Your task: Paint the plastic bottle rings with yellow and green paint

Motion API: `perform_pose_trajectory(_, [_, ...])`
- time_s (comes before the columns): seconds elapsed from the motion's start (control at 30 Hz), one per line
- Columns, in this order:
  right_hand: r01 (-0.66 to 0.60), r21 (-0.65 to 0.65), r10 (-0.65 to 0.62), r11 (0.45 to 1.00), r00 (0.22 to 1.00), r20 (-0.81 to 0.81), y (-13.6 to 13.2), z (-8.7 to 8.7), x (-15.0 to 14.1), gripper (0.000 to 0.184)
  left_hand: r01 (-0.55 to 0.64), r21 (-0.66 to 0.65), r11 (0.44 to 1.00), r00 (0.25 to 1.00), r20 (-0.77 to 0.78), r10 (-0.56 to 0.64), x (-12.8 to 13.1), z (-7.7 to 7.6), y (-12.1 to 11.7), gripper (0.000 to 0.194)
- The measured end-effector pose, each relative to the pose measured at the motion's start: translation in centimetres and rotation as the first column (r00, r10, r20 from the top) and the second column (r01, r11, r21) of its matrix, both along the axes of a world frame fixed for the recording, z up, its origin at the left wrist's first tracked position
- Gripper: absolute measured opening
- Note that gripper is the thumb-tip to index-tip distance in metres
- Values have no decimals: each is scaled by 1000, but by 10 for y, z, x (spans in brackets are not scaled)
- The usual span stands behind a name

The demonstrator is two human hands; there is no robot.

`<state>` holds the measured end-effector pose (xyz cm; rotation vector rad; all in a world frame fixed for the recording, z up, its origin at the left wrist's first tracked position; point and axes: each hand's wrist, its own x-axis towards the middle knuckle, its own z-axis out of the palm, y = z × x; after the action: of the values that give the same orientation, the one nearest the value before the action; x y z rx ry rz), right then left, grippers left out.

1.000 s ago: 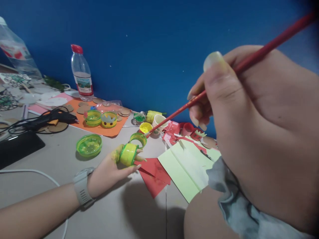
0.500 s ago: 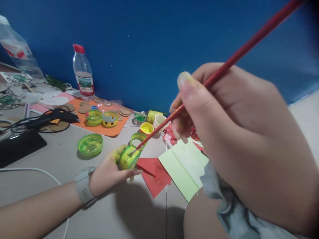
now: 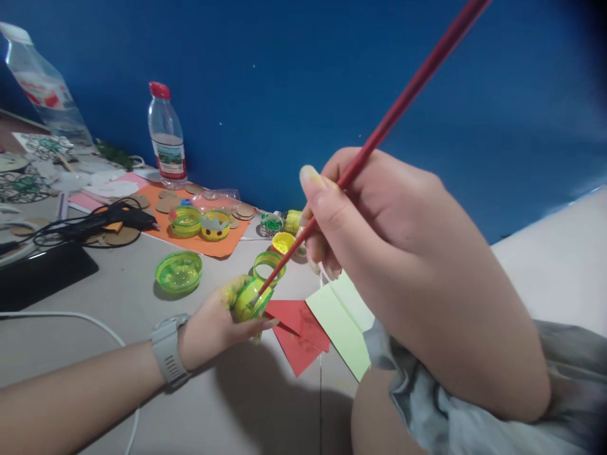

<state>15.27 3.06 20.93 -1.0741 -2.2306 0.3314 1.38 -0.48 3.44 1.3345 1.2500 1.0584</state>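
Note:
My left hand [image 3: 218, 322], with a grey watch on the wrist and paint on its fingers, is closed around a small cup-like piece [image 3: 247, 302] painted yellow and green. My right hand [image 3: 351, 215] pinches a long red paintbrush [image 3: 379, 136], its bristles resting on the painted side of that piece. Just behind stands a yellow-green ring [image 3: 269, 266]. A cup of yellow paint [image 3: 283, 242] and a cup of green paint [image 3: 272, 224] are beyond it. To the left, a green-painted bottle base [image 3: 179, 273] sits on the tabletop.
Red paper [image 3: 301, 335] and pale green paper [image 3: 336, 322] lie right of my left hand. Two decorated rings, one a crowned ring [image 3: 215, 226], rest on orange paper [image 3: 222, 248]. A red-capped bottle [image 3: 168, 142], a black glue gun [image 3: 128, 217] and a white cable [image 3: 90, 317] are at left.
My right hand and the paintbrush have shifted left and the handle stands steeper. The bristles stay on the painted piece, which my left hand still holds. The view has turned slightly.

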Motion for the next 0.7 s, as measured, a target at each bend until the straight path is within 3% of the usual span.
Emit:
perform_pose_trajectory(0.2, [-67, 18, 66, 998, 997, 41, 4, 1, 7, 30, 6, 28, 1000, 1000, -4, -6, 4, -2, 2, 37])
perform_pose_trajectory(0.33, [-141, 15, 139, 990, 987, 83, 10, 1, 12, 31, 20, 1, 1000, 997, 79, -20, 6, -1, 0, 38])
perform_pose_trajectory(0.7, [-53, 17, 52, 998, 995, 80, 6, 3, 8, 28, -12, -13, 1000, 1000, 16, 12, 5, 3, 3, 45])
